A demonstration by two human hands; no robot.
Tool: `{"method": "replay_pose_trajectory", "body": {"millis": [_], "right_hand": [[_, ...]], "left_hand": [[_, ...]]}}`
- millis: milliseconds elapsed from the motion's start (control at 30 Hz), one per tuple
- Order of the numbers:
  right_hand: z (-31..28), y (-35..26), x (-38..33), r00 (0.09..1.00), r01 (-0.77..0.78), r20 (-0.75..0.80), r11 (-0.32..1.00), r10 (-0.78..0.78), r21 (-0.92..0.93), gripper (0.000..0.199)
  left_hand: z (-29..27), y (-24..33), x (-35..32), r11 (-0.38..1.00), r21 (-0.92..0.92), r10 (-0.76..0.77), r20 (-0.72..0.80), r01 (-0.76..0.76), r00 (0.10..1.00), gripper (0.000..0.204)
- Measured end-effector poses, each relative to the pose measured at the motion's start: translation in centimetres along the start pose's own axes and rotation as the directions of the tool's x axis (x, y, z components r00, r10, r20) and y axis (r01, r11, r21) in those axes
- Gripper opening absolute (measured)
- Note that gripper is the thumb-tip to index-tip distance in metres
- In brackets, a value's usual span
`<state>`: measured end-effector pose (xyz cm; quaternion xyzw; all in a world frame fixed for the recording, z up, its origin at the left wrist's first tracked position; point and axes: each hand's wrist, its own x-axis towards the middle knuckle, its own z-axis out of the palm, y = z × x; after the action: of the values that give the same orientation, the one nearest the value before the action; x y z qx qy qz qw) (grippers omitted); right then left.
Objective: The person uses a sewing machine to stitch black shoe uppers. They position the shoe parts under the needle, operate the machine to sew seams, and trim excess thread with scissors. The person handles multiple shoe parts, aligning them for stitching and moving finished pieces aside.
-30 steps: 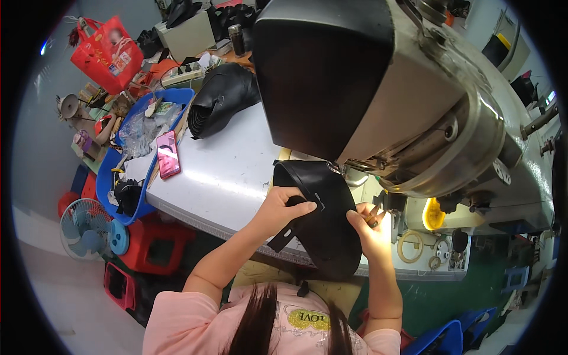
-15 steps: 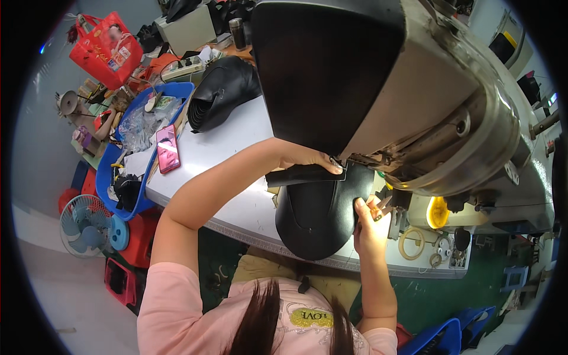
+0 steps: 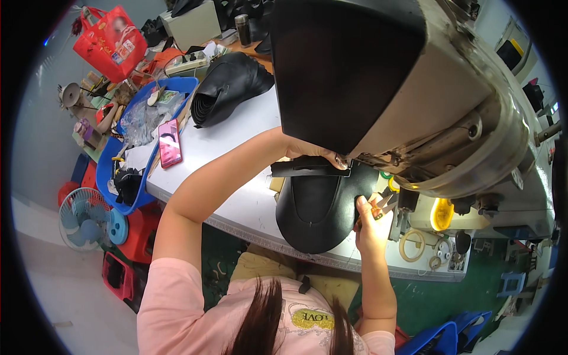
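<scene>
A rounded black leather piece (image 3: 316, 207) lies on the grey table (image 3: 236, 154), its far end under the head of a large grey sewing machine (image 3: 414, 94). My left hand (image 3: 313, 155) reaches far forward and presses a narrow black strip (image 3: 302, 168) at the piece's far edge, fingertips beside the needle area. My right hand (image 3: 370, 222) grips the piece's right edge with the thumb on top. A small pair of snips (image 3: 383, 204) sticks out of that hand's fingers.
A heap of black leather parts (image 3: 228, 86) lies at the table's back left, near a pink phone (image 3: 170, 144) and a blue tray (image 3: 112, 171) of odds and ends. A red bag (image 3: 109, 41), a small fan (image 3: 83, 216) and red stools (image 3: 142, 231) stand at the left.
Both hands pushed the leather piece away from the table's front edge and in under the machine head. My left arm has stretched out forward; my right hand shifted to the piece's right edge.
</scene>
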<state>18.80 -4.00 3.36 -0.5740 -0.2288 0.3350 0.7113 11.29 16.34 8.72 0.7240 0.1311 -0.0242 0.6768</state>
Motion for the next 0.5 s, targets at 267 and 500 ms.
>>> {"method": "replay_pose_trajectory", "body": {"millis": [267,500], "right_hand": [[-0.4,0.4,0.4,0.999,0.048,0.022,0.993,-0.046,-0.105,0.018],[-4.0,-1.5,-0.7,0.880,0.475,0.160,0.810,-0.448,-0.344,0.013]], "left_hand": [[-0.7,0.4,0.4,0.998,-0.048,0.036,0.031,-0.035,0.999,0.037],[-1.7,-0.2,1.1,0.984,-0.131,0.109,-0.087,-0.120,0.990,0.038]]}}
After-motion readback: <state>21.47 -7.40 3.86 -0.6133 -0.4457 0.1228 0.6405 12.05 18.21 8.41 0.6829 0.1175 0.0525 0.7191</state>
